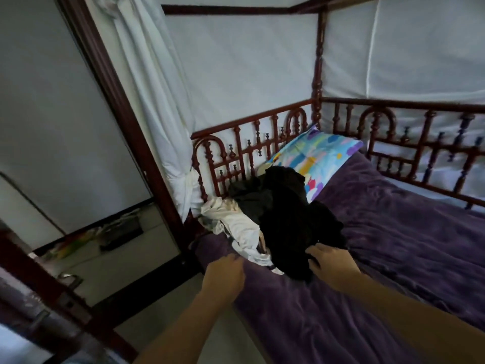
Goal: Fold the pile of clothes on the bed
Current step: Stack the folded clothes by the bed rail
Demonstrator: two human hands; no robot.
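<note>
Grip of right hand (pixel 332 266) pinches black garment (pixel 294 219); left hand (pixel 225 271) loosely curled.

Readable text: none.
Pillow (pixel 315 156): coloured blotches only, no letters.
Clothes (pixel 288 214): no print or tag can be made out.
Floor clutter (pixel 119 232): too blurred to read.
</note>
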